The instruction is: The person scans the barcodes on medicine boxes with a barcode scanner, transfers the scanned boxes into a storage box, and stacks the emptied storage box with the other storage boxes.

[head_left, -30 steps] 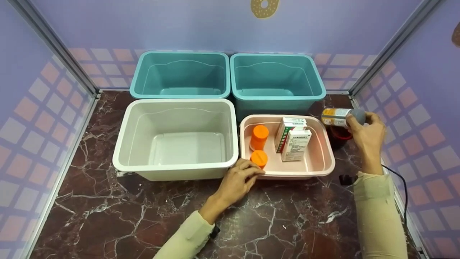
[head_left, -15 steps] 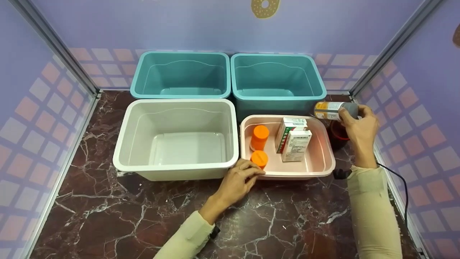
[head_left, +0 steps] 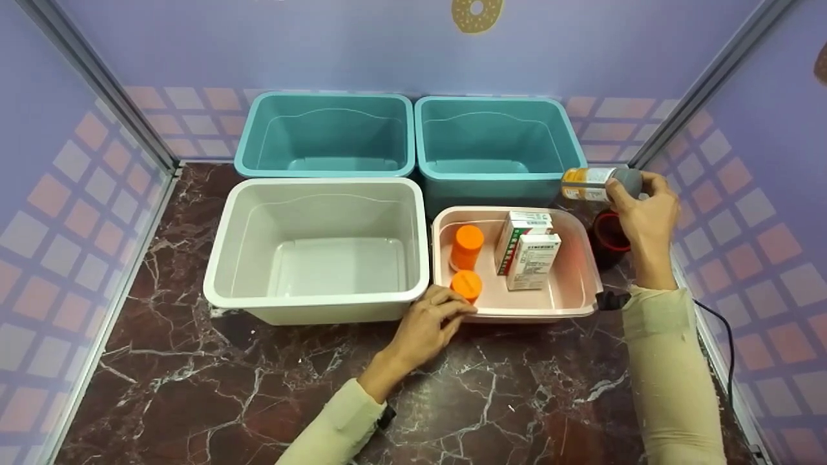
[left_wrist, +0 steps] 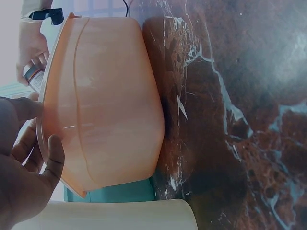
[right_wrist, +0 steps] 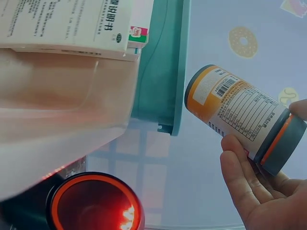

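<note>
A person's right hand (head_left: pixel 648 223) grips a sideways, raised bottle (head_left: pixel 586 184) by its grey cap (head_left: pixel 629 180). The left hand (head_left: pixel 426 326) grips a pink bin (head_left: pixel 572 274) by its rim (head_left: pixel 530 313).

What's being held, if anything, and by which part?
Right hand: cylindrical white-and-orange bottle, by its grey-capped end. Left hand: pink plastic bin, by its near rim.

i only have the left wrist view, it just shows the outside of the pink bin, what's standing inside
Observer: Two boxes and two orange-topped containers stand in the pink bin.
Operator: right hand has a grip on a bottle, what's on its label
Observer: It's orange and white, with a barcode.
Operator: anything beside the bin on the right hand's side
Observer: Yes, a dark container with a red rim.
</note>
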Available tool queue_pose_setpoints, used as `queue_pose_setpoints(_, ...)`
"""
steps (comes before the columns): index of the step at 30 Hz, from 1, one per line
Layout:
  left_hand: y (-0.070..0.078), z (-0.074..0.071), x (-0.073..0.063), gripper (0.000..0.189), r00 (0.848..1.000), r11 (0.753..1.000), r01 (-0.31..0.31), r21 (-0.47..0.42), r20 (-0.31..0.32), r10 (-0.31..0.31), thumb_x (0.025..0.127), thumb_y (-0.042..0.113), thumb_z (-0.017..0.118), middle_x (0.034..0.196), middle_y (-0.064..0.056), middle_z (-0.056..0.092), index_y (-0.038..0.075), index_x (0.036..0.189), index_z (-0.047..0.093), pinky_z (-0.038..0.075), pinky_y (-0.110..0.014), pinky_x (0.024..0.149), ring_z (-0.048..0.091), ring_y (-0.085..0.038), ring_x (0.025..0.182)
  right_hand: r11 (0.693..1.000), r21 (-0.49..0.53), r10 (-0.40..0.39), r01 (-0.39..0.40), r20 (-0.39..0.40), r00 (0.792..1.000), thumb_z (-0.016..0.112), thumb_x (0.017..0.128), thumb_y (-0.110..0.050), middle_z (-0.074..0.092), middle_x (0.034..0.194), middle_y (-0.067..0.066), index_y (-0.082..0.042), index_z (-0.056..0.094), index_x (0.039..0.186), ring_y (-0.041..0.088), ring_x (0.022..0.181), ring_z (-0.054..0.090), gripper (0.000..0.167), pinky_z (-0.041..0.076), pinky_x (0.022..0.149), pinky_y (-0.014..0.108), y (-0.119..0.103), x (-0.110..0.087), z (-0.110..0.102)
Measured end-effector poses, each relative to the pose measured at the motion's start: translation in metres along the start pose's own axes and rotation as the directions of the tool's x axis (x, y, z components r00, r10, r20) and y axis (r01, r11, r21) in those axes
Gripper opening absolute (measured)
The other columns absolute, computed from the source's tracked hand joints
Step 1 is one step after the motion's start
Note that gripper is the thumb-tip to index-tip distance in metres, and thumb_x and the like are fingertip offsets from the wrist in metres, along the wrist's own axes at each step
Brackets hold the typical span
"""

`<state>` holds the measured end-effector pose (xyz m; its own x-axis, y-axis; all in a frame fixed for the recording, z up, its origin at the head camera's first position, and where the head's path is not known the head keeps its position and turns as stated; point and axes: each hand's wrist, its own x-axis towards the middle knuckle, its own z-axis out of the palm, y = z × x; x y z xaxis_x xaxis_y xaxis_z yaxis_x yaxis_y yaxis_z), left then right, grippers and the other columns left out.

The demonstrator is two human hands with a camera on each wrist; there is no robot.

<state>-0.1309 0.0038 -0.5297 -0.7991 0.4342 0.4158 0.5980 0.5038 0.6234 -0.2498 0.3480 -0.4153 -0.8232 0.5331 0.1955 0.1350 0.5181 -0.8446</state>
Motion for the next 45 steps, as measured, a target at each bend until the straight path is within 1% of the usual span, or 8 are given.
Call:
queue_pose_setpoints(1,0.0,0.0,0.0,0.02,1.0,1.0,0.001,0.0,0.001,-0.001,0.09,0.01,0.071,0.111,0.003,0.069,0.02,0.106,0.077,0.051,-0.029,0.101,0.058,-0.016,0.109,1.0,0.003,-0.003,0.003,0.003,1.0,0.072,0.082,-0.04,0.065,0.102,-0.003,-0.013,0.064,0.115,-0.002,0.08,0.055,0.043,0.05,0.068,0.008,-0.001,0.0,0.0)
queue_pose_setpoints(8,0.0,-0.001,0.001,0.018,1.0,1.0,-0.002,-0.004,-0.002,0.002,0.091,0.011,0.071,0.11,0.002,0.07,0.019,0.106,0.077,0.051,-0.031,0.1,0.059,-0.018,0.109,0.999,0.003,-0.034,0.034,-0.004,0.999,0.071,0.081,-0.041,0.065,0.098,-0.004,-0.013,0.065,0.113,0.001,0.079,0.058,0.042,0.049,0.066,0.009,-0.01,0.004,0.006)
queue_pose_setpoints(11,0.0,-0.002,0.001,0.018,1.0,1.0,-0.007,-0.002,-0.004,0.007,0.091,0.012,0.071,0.11,0.002,0.07,0.019,0.106,0.077,0.051,-0.032,0.1,0.059,-0.018,0.109,0.999,-0.016,-0.041,0.041,-0.016,0.999,0.071,0.08,-0.042,0.066,0.103,0.002,-0.012,0.066,0.112,0.006,0.089,0.055,0.043,0.046,0.072,0.012,-0.013,0.006,0.009)
queue_pose_setpoints(19,0.001,-0.002,0.001,0.019,1.0,1.0,-0.007,0.005,-0.006,0.007,0.09,0.012,0.071,0.111,0.003,0.07,0.02,0.106,0.077,0.051,-0.031,0.101,0.059,-0.017,0.109,0.998,-0.003,-0.064,0.064,-0.015,0.998,0.071,0.08,-0.042,0.065,0.105,0.0,-0.012,0.065,0.11,0.007,0.093,0.052,0.043,0.04,0.082,0.018,-0.02,0.011,0.015)
queue_pose_setpoints(25,0.001,-0.002,0.0,0.019,1.0,1.0,-0.001,0.005,-0.001,0.001,0.091,0.012,0.07,0.112,0.004,0.07,0.021,0.107,0.077,0.051,-0.03,0.101,0.059,-0.017,0.109,0.998,-0.013,-0.063,0.063,-0.007,0.998,0.072,0.08,-0.045,0.063,0.098,-0.006,-0.015,0.064,0.107,0.006,0.088,0.052,0.041,0.041,0.077,0.017,-0.025,0.014,0.02)
queue_pose_setpoints(29,0.001,-0.002,-0.001,0.019,1.0,1.0,0.0,0.005,0.003,0.0,0.092,0.013,0.07,0.112,0.004,0.069,0.021,0.107,0.077,0.051,-0.03,0.102,0.059,-0.016,0.11,0.997,-0.009,-0.074,0.074,0.004,0.997,0.073,0.08,-0.043,0.064,0.097,-0.006,-0.014,0.066,0.109,0.005,0.086,0.053,0.042,0.042,0.075,0.017,-0.028,0.017,0.025)
queue_pose_setpoints(39,0.0,-0.001,-0.001,0.018,1.0,1.0,-0.008,0.009,-0.003,0.008,0.092,0.012,0.07,0.111,0.003,0.069,0.021,0.106,0.077,0.051,-0.029,0.1,0.059,-0.017,0.109,0.995,-0.052,-0.088,0.089,0.033,0.996,0.071,0.079,-0.046,0.063,0.104,0.0,-0.01,0.065,0.116,0.01,0.097,0.052,0.052,0.043,0.094,0.027,-0.036,0.023,0.034)
queue_pose_setpoints(45,0.0,0.0,0.0,0.018,1.0,1.0,-0.015,0.011,-0.01,0.015,0.091,0.011,0.07,0.111,0.003,0.069,0.02,0.106,0.077,0.051,-0.029,0.1,0.059,-0.017,0.109,0.994,-0.077,-0.076,0.08,0.048,0.996,0.071,0.079,-0.047,0.065,0.109,0.002,-0.01,0.065,0.118,0.012,0.097,0.053,0.053,0.042,0.093,0.031,-0.038,0.025,0.039)
